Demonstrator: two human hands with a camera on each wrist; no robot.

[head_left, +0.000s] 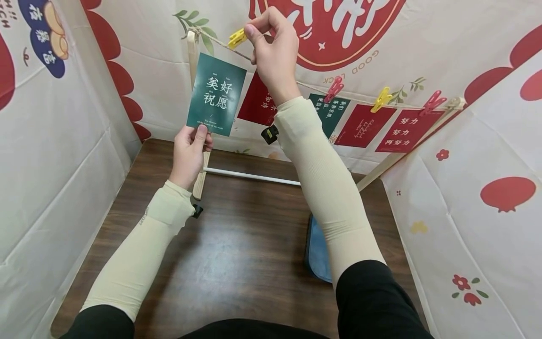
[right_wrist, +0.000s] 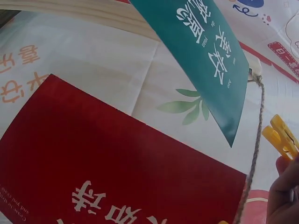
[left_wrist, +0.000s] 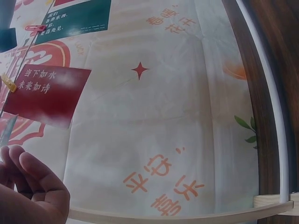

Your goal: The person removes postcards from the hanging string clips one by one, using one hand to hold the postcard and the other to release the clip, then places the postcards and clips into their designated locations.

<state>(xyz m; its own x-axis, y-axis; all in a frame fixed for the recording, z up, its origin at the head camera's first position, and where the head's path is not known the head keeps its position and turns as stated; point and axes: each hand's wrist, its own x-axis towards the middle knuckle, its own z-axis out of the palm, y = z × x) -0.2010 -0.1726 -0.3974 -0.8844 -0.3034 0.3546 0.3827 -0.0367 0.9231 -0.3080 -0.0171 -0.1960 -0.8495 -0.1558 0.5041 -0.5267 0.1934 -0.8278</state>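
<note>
My left hand [head_left: 192,146] pinches the bottom edge of a dark green card [head_left: 217,94] with white characters and holds it up against the twine line [head_left: 309,87]. My right hand [head_left: 271,44] is raised at the line and pinches a yellow clothespin [head_left: 237,37] just above the card's top right corner. In the right wrist view the green card [right_wrist: 205,56], the twine [right_wrist: 254,140] and the yellow clothespin [right_wrist: 280,140] show, with a red card [right_wrist: 103,163] close in front. The left wrist view shows only my curled fingers [left_wrist: 28,186] and hung cards.
Several red and green cards hang along the twine under pink [head_left: 334,88] and yellow [head_left: 382,99] pegs. A wooden frame post [head_left: 199,174] and a white rod [head_left: 250,176] stand on the brown table [head_left: 237,245]. A blue cloth [head_left: 318,249] lies under my right forearm. Printed fabric walls enclose the table.
</note>
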